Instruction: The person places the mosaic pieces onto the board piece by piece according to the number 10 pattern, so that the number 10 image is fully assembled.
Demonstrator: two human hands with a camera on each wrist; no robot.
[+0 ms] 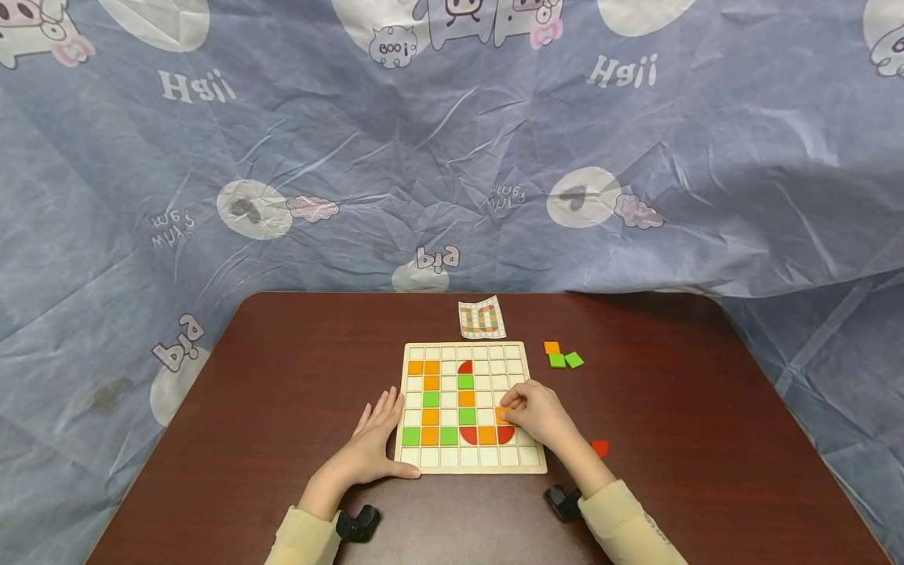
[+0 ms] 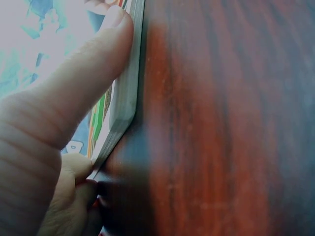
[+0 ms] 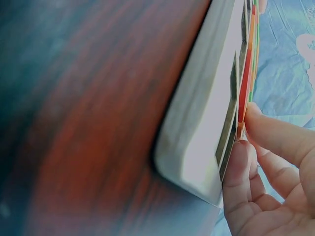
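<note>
A pale wooden grid board (image 1: 470,466) lies on the table, holding several orange, green and red pieces in its cells. Along its left edge, my left hand (image 1: 372,447) rests with fingers spread straight and the thumb on the near left corner; the left wrist view has that thumb (image 2: 83,78) across the board's rim. Over the board's right side, my right hand (image 1: 540,412) pinches an orange square tile (image 1: 501,414) between thumb and fingertips, low over a cell just beyond a red quarter-round piece (image 1: 505,435). My fingers partly cover the tile.
Beyond the board lies a small pattern card (image 1: 482,319) with a coloured grid. To the right are a loose orange tile (image 1: 552,348) and two green tiles (image 1: 574,359). A red piece (image 1: 599,448) lies beside my right forearm, partly hidden. Patterned blue cloth (image 1: 395,157) hangs behind the table.
</note>
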